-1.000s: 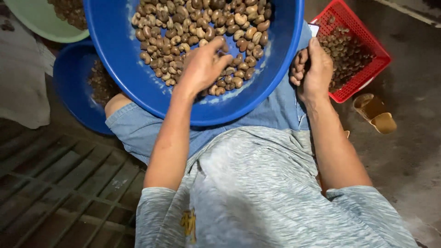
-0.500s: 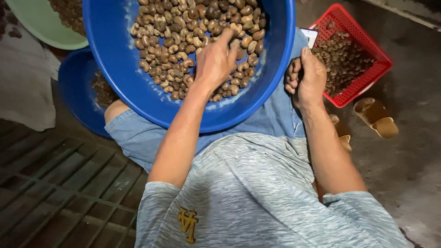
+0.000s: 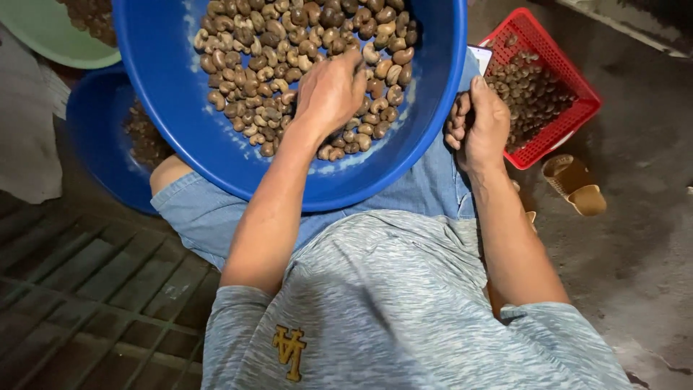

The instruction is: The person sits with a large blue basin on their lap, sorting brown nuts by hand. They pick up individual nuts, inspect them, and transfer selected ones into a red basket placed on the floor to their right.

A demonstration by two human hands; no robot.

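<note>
The left hand [image 3: 332,90] lies palm down in the big blue basin [image 3: 216,152] on the lap, fingers curled loosely into the nuts [image 3: 289,43]. The right hand [image 3: 480,123], beside the basin's rim, is closed on a few nuts, near the red basket [image 3: 570,108].

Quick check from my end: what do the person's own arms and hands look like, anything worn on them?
Both arms are bare from the elbow down. Short sleeves of a heathered grey T-shirt with a small yellow emblem on the chest end above the elbows. The left hand and right hand are ungloved. No rings, watch or bands are visible on the fingers or wrists.
</note>
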